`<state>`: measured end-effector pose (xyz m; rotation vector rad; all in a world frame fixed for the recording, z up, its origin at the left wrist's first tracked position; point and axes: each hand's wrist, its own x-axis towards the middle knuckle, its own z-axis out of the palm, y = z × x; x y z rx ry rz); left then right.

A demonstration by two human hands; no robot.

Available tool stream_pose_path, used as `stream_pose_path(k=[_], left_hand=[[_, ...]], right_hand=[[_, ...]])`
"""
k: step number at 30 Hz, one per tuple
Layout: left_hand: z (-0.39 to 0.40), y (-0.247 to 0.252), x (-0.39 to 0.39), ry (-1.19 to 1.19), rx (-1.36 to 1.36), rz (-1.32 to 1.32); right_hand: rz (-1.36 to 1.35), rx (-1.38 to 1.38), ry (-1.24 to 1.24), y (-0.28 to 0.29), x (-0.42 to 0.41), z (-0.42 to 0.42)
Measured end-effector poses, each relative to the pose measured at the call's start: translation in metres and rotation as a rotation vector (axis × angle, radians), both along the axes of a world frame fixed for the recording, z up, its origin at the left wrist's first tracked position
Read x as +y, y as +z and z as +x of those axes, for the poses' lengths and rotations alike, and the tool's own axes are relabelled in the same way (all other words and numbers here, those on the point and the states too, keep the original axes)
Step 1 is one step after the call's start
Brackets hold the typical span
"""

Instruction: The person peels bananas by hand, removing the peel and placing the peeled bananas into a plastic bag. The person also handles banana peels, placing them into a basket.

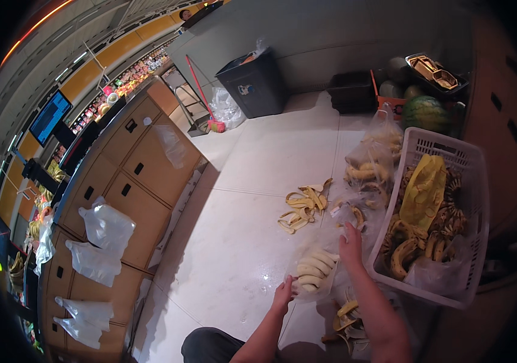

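Note:
Several peeled bananas (315,267) lie side by side in a clear plastic bag just above the floor or on it; which is unclear. My left hand (284,292) grips the bag's lower left edge. My right hand (351,242) is at the bag's upper right, near its rim; whether the fingers hold the plastic cannot be told. Beyond it lie bagged bananas (367,172) in clear plastic. A heap of banana peels (306,204) rests on the tiled floor, and more peels (349,320) lie beside my right forearm.
At my right stands a white plastic crate (383,240) with browned bananas and a yellow bag. Behind it are a watermelon (426,113) and black trays (351,90). A dark bin (256,84) and red broom (215,125) stand farther off. Wooden cabinets (149,181) with hanging plastic bags line the left.

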<state>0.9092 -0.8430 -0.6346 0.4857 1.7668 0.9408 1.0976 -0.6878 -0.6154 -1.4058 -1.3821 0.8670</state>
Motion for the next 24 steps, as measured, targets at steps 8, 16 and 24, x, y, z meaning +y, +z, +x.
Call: stream_pose_path(k=[8,16,24], left_hand=[[-0.009,0.012,0.034,0.197,-0.430,0.009],[-0.009,0.052,0.043,0.257,0.580,0.454],[0.189,0.119,0.100,-0.628,0.786,0.797]], right_hand=[[0.325,-0.045,0.023,0.078,-0.033,-0.004],[0.381,0.036,0.237,0.150,-0.026,0.050],[-0.196,-0.613,0.148,0.102,0.049,0.221]])
